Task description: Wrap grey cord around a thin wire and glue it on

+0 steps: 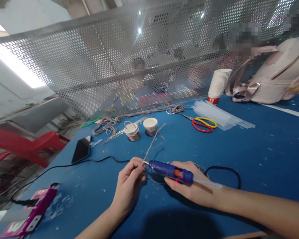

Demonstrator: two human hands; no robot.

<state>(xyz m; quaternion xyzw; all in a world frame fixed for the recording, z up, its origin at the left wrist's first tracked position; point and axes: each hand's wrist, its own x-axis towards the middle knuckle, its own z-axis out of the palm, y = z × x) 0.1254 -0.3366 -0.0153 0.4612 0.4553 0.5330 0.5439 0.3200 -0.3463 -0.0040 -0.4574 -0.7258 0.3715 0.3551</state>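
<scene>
My right hand [186, 186] is closed round a blue hot glue gun [161, 168], with a clear glue stick [209, 183] poking out of its back end. The metal nozzle points left and meets the fingertips of my left hand [131, 179]. Between those pinched fingers is a thin grey-brown cord [153, 142]; one end stretches up and away over the table, and more cord loops below toward my right hand. Farther back stand two small cups wrapped in cord at the base, one with a handle [132, 131] and the other plain on top [150, 126].
Scissors [201, 124] with red and yellow handles lie beside clear glue sticks [221, 114]. Behind are stacked paper cups [218, 86], cord bundles [107, 125] and a perforated metal screen [114, 59]. At left are a phone [81, 149], a purple power strip [31, 212] and its black cable [89, 160].
</scene>
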